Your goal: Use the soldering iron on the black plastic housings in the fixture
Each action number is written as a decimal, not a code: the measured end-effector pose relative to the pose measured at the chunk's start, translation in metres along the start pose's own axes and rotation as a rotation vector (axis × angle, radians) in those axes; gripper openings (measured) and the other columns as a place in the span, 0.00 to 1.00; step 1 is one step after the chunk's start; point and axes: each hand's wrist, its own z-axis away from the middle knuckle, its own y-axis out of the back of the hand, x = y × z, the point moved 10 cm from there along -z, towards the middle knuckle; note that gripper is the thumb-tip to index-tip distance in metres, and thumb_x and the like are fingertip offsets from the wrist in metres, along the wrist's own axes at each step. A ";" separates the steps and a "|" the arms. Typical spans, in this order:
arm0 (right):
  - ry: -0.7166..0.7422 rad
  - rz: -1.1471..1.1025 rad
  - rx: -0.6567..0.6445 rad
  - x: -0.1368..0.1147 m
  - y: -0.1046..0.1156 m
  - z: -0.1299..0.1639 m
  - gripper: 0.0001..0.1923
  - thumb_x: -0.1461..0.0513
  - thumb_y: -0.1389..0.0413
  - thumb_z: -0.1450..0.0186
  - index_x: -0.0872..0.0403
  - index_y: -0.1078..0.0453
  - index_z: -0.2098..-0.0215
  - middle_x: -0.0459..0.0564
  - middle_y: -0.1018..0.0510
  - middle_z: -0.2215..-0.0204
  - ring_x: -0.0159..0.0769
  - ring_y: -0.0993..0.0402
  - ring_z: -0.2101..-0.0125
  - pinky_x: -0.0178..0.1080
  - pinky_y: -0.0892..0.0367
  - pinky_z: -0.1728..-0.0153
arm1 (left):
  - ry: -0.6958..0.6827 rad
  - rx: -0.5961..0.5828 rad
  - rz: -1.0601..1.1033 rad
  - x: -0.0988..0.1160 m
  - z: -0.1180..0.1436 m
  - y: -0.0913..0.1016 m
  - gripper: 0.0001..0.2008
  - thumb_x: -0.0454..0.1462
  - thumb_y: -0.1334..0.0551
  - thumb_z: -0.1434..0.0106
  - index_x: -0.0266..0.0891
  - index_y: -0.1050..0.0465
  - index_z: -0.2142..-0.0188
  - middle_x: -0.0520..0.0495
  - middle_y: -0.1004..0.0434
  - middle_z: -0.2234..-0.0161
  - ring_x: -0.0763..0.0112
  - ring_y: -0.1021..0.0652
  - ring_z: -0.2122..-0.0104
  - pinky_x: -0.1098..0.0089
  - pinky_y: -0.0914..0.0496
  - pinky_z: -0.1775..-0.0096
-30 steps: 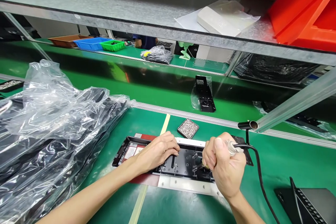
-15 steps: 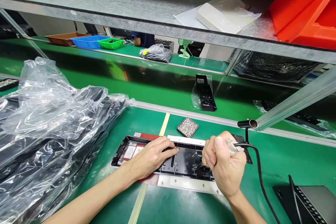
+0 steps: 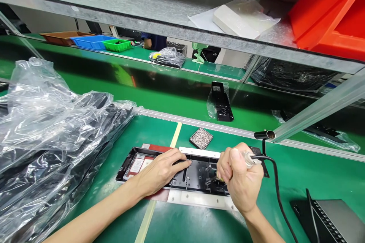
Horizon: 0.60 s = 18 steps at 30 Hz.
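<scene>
A long black plastic housing (image 3: 196,174) lies across the green bench, its open inside with posts and ribs facing up. It sits between white fixture strips (image 3: 196,198) on a reddish base plate (image 3: 158,194). My left hand (image 3: 162,169) rests flat over its middle, fingers stretched to the right, touching it. My right hand (image 3: 242,178) is wrapped round an upright corded hand tool (image 3: 247,158), with a pale end on top and a black cable. Its tip, low over the housing's right part, is mostly hidden by my fingers.
A small black tray (image 3: 201,138) of tiny silvery parts stands behind the housing. Plastic-wrapped black parts (image 3: 71,140) pile up at left. A dark metal panel (image 3: 336,218) lies at right, a metal shelf (image 3: 128,7) with a red bin (image 3: 327,15) above. People are beyond.
The view has shifted slightly, so everything sits a little further left. Both hands keep their places on the housing and the tool, with no clear movement otherwise.
</scene>
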 end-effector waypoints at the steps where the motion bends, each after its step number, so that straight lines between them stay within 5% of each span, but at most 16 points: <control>1: 0.001 0.000 -0.001 0.000 0.000 0.000 0.17 0.58 0.45 0.28 0.51 0.42 0.74 0.36 0.41 0.85 0.24 0.46 0.86 0.29 0.44 0.87 | -0.007 0.009 -0.008 0.001 0.000 0.001 0.18 0.26 0.48 0.28 0.38 0.30 0.43 0.40 0.25 0.53 0.62 0.26 0.54 0.60 0.24 0.53; 13: 0.028 0.007 0.004 -0.004 -0.001 0.000 0.16 0.58 0.46 0.28 0.51 0.41 0.73 0.36 0.41 0.86 0.25 0.46 0.86 0.29 0.43 0.86 | 0.025 0.122 -0.029 0.010 -0.007 0.017 0.16 0.28 0.47 0.28 0.39 0.28 0.45 0.41 0.24 0.54 0.64 0.25 0.57 0.61 0.24 0.56; 18: 0.066 -0.019 -0.001 -0.006 0.001 0.005 0.09 0.54 0.50 0.26 0.50 0.35 0.60 0.36 0.39 0.85 0.25 0.45 0.86 0.30 0.43 0.85 | 0.039 0.183 0.009 0.013 -0.005 0.025 0.15 0.30 0.44 0.28 0.38 0.28 0.45 0.41 0.23 0.56 0.63 0.24 0.55 0.61 0.24 0.55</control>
